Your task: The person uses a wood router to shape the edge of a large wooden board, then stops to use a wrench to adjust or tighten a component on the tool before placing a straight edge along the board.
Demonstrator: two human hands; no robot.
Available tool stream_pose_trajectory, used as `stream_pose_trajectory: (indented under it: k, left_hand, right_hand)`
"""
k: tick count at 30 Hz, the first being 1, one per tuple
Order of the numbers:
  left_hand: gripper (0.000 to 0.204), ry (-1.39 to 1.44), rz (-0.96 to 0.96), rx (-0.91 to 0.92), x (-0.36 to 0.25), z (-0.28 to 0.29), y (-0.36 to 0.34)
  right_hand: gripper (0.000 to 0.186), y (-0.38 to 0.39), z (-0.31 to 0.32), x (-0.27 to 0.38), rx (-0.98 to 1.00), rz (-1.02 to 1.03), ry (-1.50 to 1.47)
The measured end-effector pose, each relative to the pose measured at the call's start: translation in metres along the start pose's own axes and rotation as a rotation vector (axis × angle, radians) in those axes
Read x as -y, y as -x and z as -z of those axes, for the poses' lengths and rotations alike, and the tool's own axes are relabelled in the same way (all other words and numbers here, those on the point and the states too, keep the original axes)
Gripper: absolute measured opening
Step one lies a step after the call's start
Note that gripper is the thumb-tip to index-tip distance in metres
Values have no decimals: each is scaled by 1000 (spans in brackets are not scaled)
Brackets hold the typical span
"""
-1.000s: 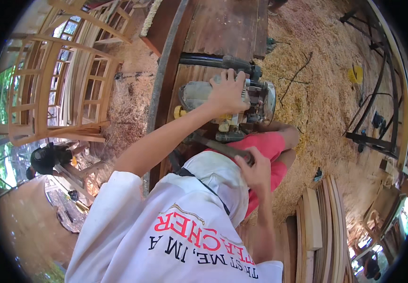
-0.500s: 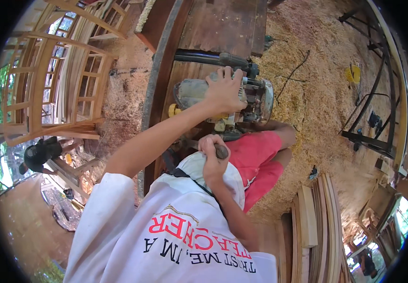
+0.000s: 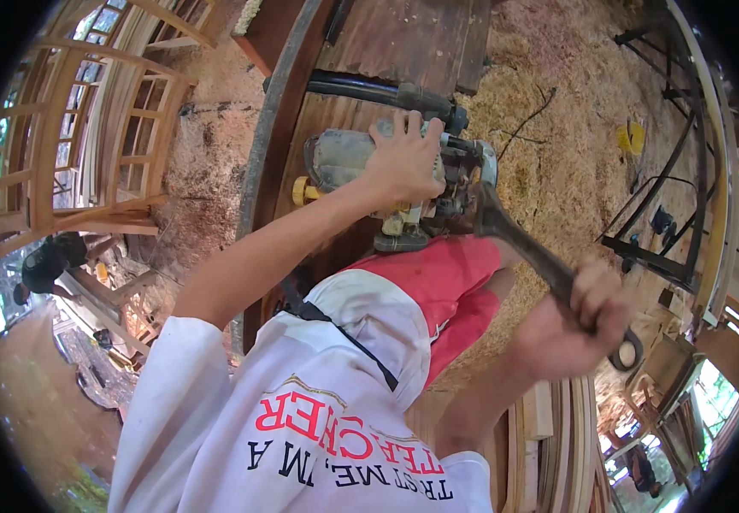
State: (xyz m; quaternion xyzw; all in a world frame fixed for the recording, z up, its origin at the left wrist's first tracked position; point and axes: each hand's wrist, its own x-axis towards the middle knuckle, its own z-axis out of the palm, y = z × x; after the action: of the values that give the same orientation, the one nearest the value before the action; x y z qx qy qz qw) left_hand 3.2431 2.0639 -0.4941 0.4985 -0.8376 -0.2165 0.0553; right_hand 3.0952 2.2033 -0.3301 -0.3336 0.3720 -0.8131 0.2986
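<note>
A grey router [image 3: 333, 156] with a yellow knob [image 3: 301, 191] lies on its side across the wooden bench [image 3: 403, 43]. My left hand [image 3: 405, 161] grips the top of its housing, fingers spread and curled over it. My right hand [image 3: 570, 329], slightly blurred, is closed round the handle of a long dark metal wrench [image 3: 523, 241]. The wrench's head is up at the router's round base plate [image 3: 485, 158]; whether it fits on a nut there I cannot tell. A black tube-like attachment [image 3: 344, 84] lies just beyond the router.
Wooden frames [image 3: 79, 137] stand at the left, where a co-worker [image 3: 49, 265] bends over. Sawdust [image 3: 549, 188] covers the floor. A black metal frame [image 3: 647, 261] and yellow object [image 3: 631, 137] are at the right, stacked planks [image 3: 557, 436] lower right. Another person [image 3: 643, 470] is small at lower right.
My right hand has swung up and right from near my lap, bringing the wrench to the router's base end. My left hand stays on the router. The view has shifted slightly.
</note>
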Motion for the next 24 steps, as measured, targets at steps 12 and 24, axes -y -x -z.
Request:
stream_pose_trajectory:
  k: [12,24]
  left_hand:
    - [88,20,-1,22,1,4,3]
    - [82,61,-20,-21,0,0,1]
  right_hand:
    - [24,-16,-14,-99,11,-120,283]
    - [32,-60,-72,-141,144,-289,733]
